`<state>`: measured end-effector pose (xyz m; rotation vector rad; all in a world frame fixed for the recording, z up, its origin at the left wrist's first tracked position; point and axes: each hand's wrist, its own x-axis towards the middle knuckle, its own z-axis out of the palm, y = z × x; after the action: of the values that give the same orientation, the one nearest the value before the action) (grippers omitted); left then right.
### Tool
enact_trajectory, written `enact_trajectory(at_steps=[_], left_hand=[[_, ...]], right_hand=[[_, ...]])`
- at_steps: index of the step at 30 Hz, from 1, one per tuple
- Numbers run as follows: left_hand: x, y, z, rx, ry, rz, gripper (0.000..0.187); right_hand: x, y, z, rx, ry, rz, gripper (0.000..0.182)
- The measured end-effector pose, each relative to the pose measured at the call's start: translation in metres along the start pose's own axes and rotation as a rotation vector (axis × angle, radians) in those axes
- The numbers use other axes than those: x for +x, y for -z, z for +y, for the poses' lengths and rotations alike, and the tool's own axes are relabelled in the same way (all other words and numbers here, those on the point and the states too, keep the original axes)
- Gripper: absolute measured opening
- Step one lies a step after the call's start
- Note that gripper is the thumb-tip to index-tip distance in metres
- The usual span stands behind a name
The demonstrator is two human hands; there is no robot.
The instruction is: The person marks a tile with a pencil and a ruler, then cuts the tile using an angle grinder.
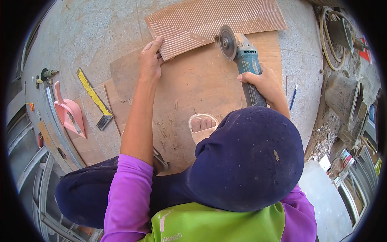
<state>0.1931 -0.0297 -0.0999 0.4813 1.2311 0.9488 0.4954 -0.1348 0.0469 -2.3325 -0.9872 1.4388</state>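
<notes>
L hand (150, 60): pinching ribbed sheet (213, 20) by left edge | R hand (266, 85): wrapped round grinder (248, 62) | sheet at plywood board (193, 88)'s far edge

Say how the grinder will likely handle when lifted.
The grinder is probably heavy for its size, given its thick body. With the disc at one end, it may tip that way. The disc looks thin, perhaps fragile.
</notes>
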Motion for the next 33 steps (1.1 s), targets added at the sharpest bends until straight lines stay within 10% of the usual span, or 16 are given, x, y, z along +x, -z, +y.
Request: enact_trajectory(at_steps=[33], left_hand=[[-0.002,-0.002,0.001,0.007,0.0,0.025,0.029]], right_hand=[[0.005,-0.003,0.007,0.043,0.041,-0.023,0.049]])
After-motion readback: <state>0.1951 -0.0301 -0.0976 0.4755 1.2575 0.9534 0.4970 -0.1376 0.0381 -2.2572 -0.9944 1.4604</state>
